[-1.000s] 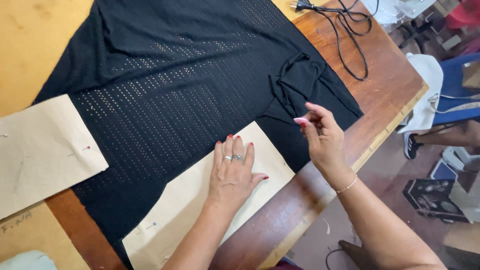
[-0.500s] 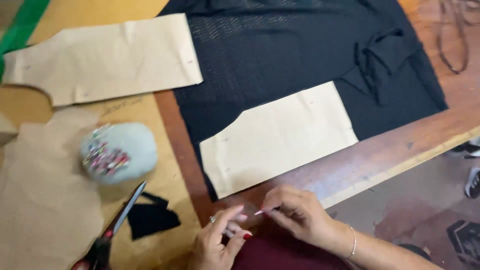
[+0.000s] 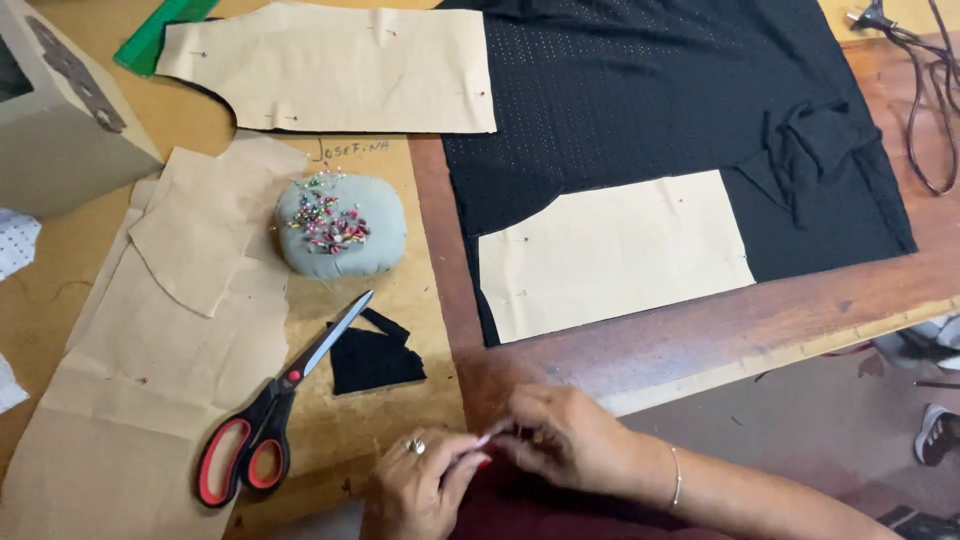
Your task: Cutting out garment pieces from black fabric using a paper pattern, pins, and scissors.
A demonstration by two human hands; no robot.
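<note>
Pins seemed to be the matter in hand: both hands met at the near edge of the wooden table (image 3: 760, 330), fingertips pinched narrow on something too small to make out, probably 1 pin. The left hand (image 3: 425, 480), wearing a ring, touched fingertips with the right hand (image 3: 565, 440), which wore a thin bracelet. Whether either truly gripped a pin could not be told.

A slip looked the likeliest trouble, since the hands worked right over the table's edge and a dropped pin would fall to the floor. A pricked fingertip was the other risk, with the fingers bunched so tightly.

Well apart from the hands sat the grey pincushion (image 3: 340, 225), bristling with coloured heads. Red-handled scissors (image 3: 270, 420) lay between the cushion and the hands, blades touching a black fabric scrap (image 3: 375, 360), so a reach toward the cushion would pass over them. Farther off, black perforated fabric (image 3: 650, 100) carried 2 pinned paper pattern pieces (image 3: 615, 250). Loose brown paper (image 3: 170, 340) covered the left side, a cardboard box (image 3: 60, 110) stood at the far left, and a dark cable (image 3: 925, 100) lay at the right.
</note>
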